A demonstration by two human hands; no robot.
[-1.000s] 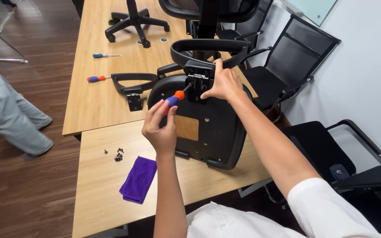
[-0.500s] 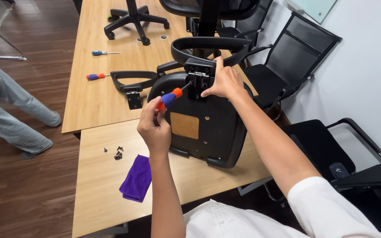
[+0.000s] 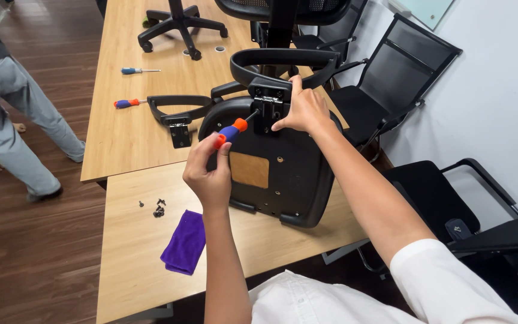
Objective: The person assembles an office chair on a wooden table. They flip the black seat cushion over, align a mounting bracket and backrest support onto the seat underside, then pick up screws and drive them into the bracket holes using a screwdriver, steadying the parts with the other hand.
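A black chair seat (image 3: 283, 174) lies upside down on the wooden table (image 3: 133, 252), a tan square patch on its underside. An armrest (image 3: 283, 60) with a metal bracket (image 3: 269, 102) sits at its far edge. My left hand (image 3: 208, 174) grips the orange and blue handle of a screwdriver (image 3: 232, 131), whose tip points at the bracket. My right hand (image 3: 304, 111) presses on the bracket and the armrest's base, fingers spread.
A second loose armrest (image 3: 175, 111) lies left of the seat. Two more screwdrivers (image 3: 128, 103) lie farther left and back. Several small screws (image 3: 158, 208) and a purple cloth (image 3: 185, 241) lie near the front. A person's legs (image 3: 13, 120) stand at the left; chairs (image 3: 403, 78) stand right.
My left hand with the screwdriver has shifted slightly, and the tip now sits at the bracket. The person at the left has stepped closer to the table.
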